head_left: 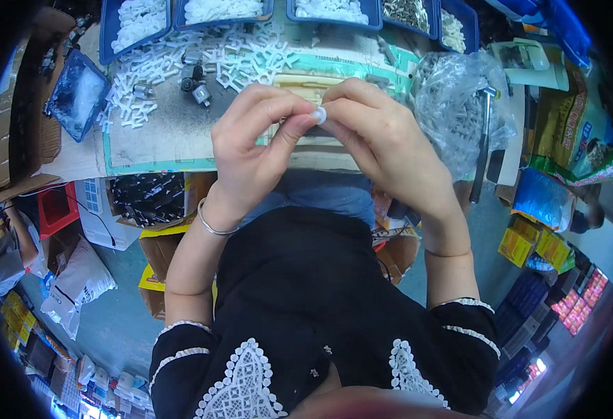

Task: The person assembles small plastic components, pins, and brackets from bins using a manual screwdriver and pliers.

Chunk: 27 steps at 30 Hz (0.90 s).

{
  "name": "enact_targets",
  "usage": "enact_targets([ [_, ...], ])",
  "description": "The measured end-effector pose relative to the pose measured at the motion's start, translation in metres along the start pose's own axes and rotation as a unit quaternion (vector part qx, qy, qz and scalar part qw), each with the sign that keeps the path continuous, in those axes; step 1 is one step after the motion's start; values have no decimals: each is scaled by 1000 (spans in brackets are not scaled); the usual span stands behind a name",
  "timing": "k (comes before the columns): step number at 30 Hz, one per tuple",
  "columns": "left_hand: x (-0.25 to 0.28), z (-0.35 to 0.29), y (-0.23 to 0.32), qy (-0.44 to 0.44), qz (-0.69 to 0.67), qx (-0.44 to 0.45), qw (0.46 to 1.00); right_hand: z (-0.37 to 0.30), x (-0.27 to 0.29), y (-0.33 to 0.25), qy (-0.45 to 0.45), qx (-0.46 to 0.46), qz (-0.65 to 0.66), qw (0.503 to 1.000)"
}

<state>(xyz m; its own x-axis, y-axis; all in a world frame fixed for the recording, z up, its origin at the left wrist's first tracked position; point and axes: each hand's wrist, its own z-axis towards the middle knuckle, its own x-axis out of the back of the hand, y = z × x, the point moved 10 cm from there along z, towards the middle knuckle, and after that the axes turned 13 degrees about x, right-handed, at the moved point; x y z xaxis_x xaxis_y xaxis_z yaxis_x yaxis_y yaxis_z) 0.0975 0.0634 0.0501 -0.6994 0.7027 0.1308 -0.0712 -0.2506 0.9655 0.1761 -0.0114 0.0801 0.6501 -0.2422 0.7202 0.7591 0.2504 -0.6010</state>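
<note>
Over the front part of the workbench, my left hand (pixel 256 140) pinches a small white round plastic piece (pixel 319 115) between thumb and forefinger. The fingertips of my right hand (pixel 388 143) close on the same piece from the other side, and they partly hide it. Beneath and just beyond my hands lies a cream-coloured fixture (pixel 299 84), mostly covered by my fingers. To the left, small metal motors (pixel 199 91) rest on the bench beside many loose white branched plastic parts (pixel 156 73).
Blue trays of white pieces (pixel 139 24) and a tray of metal parts (pixel 409 15) line the far edge. A clear plastic bag of grey parts (pixel 460 105) and a hammer-like tool (pixel 486 143) lie at right. A dark blue tray (pixel 77 94) sits at left.
</note>
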Motion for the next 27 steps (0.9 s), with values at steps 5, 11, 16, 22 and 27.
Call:
enact_targets([
  [5, -9, -34, 21, 3, 162, -180, 970, -30, -17, 3, 19, -85, 122, 989],
  [11, -28, -64, 24, -47, 274, -298, 913, -67, -25, 24, 103, -179, 168, 964],
  [16, -32, -64, 10, -67, 305, -309, 898, -53, -25, 20, 79, -87, -10, 993],
  [22, -33, -53, -26, -85, 351, -201, 911, -40, -42, 30, 20, 62, -200, 978],
  [27, -37, -49, -30, -85, 363, -201, 906, -34, -46, 39, -22, 21, -198, 980],
])
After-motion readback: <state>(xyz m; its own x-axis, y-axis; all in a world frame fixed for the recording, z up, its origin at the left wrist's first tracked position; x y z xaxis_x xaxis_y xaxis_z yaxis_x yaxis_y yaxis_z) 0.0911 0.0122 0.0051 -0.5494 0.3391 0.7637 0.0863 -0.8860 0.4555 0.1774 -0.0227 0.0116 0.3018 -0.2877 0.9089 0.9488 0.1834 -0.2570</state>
